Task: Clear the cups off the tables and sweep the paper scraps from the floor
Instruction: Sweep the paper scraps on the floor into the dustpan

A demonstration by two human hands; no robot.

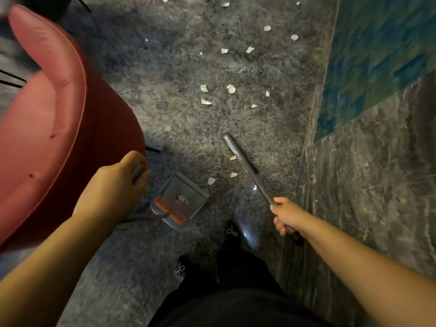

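Black-clad legs and two dark slippers (pixel 232 231) stand on the grey shag carpet (pixel 169 109), with both bare forearms reaching forward above them. Just ahead of the feet the grey dustpan (pixel 180 199) sits on the carpet, its orange comb edge (pixel 169 208) toward the person; one small paper scrap lies inside the pan, and nothing else can be made out in it. Gripping the top of the dustpan's upright handle (pixel 138 172), the left hand (pixel 115 182) has its fingers curled round it, close against the red chair (pixel 47 128). Further right, the right hand (pixel 286 215) is wrapped round a silver metal pole (pixel 243 164), near its dark end; the pole slants away over the carpet, and its far end is bare, with no brush head in view. White paper scraps (pixel 230 88) are scattered beyond both hands, the nearest three lying between the pan's open mouth and the pole, the rest well apart further up the carpet. Along the right runs a dark marble floor (pixel 365 185) with a blue-green panel (pixel 382 55)
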